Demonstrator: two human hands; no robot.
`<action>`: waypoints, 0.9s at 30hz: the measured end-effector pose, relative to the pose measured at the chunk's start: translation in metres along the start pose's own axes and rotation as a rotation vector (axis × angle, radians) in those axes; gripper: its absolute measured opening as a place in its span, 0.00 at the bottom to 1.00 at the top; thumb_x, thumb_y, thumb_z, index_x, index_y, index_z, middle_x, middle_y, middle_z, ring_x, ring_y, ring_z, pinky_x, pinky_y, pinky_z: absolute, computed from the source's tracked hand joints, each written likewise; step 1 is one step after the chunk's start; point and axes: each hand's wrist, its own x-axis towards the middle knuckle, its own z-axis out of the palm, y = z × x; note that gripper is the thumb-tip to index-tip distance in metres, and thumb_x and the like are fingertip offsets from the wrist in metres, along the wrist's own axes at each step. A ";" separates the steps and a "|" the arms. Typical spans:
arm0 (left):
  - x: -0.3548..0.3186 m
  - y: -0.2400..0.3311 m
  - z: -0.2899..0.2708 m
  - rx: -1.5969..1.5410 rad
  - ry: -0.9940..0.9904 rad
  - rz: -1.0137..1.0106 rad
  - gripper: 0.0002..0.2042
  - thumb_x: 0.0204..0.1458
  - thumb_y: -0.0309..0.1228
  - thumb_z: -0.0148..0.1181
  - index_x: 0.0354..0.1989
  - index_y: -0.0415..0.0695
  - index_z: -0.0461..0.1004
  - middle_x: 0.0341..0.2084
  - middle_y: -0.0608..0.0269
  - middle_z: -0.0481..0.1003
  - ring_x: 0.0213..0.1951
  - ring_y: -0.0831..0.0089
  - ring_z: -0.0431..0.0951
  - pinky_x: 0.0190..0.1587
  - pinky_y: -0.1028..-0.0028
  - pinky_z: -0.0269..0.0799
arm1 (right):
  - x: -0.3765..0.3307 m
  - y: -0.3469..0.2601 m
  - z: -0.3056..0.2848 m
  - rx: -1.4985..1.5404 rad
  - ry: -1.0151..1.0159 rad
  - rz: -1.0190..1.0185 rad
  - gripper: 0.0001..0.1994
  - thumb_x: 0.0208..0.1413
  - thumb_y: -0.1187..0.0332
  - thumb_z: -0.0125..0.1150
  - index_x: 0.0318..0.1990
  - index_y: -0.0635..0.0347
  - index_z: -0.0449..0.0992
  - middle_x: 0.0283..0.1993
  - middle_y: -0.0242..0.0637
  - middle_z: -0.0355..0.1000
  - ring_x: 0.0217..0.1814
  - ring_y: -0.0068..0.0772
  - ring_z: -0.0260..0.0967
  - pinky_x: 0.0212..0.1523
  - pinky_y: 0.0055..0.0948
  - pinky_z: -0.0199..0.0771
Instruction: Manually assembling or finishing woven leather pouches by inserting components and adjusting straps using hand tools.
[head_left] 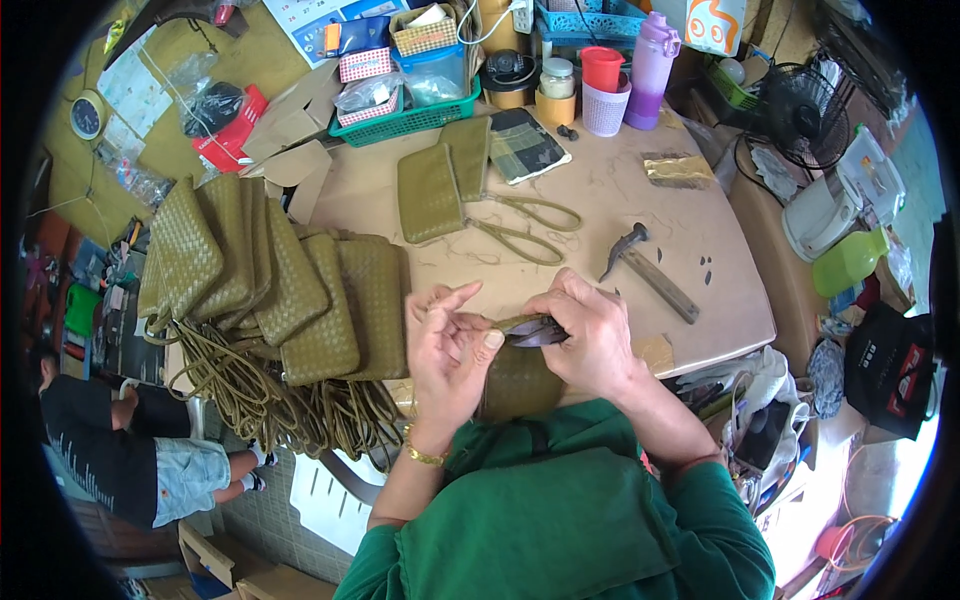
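— What's in those hands right now?

— An olive woven pouch (520, 380), standing at the near edge of the tabletop (600, 200), right against the green-sleeved chest. The right hand (590, 335) is closed around a small dark tool (535, 332), pliers or snips, I can't tell which, with its tip at the pouch's top edge.

— And the left?

— The left hand (450, 350) is half closed: thumb pressed at the pouch's top beside the tool, the other fingers curled or lifted, index pointing up. There's a gold bracelet (425, 457) on that wrist.

— Anything else close by?

— Just to the person's left, a stack of woven pouches (270, 280) fanned out, their cords (270, 400) spilling over the tabletop's edge. Farther back lies a flat pair of pouches (440, 185) with looped straps (525, 225). A hammer (650, 272) rests to the right, well apart from the hands. A green basket (410, 120), cups and a purple bottle (650, 65) stand along the far side.

— Someone else there?

— A seated person (120, 440), low on the left.
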 end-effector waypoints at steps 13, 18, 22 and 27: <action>-0.040 -0.081 -0.014 -0.117 0.057 -0.201 0.04 0.57 0.20 0.56 0.31 0.36 0.68 0.42 0.61 0.64 0.42 0.71 0.77 0.44 0.73 0.77 | -0.054 0.030 0.046 -0.235 0.054 -0.116 0.15 0.30 0.74 0.68 0.32 0.55 0.79 0.26 0.30 0.65 0.23 0.31 0.70 0.22 0.31 0.67; -0.066 -0.115 -0.044 -0.417 0.256 -0.282 0.02 0.58 0.24 0.53 0.36 0.40 0.69 0.39 0.61 0.65 0.34 0.75 0.70 0.38 0.75 0.72 | -0.078 0.036 0.058 -0.163 -0.001 -0.014 0.12 0.34 0.77 0.68 0.31 0.57 0.78 0.27 0.32 0.66 0.25 0.37 0.71 0.25 0.33 0.71; -0.063 -0.089 -0.049 0.251 0.013 -0.056 0.14 0.49 0.23 0.61 0.46 0.39 0.72 0.47 0.59 0.64 0.41 0.72 0.71 0.42 0.72 0.71 | -0.071 0.033 0.051 0.157 -0.089 0.257 0.06 0.41 0.78 0.68 0.29 0.61 0.77 0.30 0.38 0.71 0.28 0.39 0.74 0.30 0.32 0.74; -0.063 -0.073 -0.033 0.558 -0.305 0.089 0.28 0.41 0.25 0.71 0.55 0.40 0.71 0.49 0.51 0.67 0.42 0.63 0.76 0.46 0.70 0.74 | -0.061 0.035 0.045 0.188 -0.052 0.402 0.13 0.50 0.76 0.66 0.43 0.63 0.74 0.34 0.42 0.75 0.31 0.36 0.75 0.33 0.32 0.74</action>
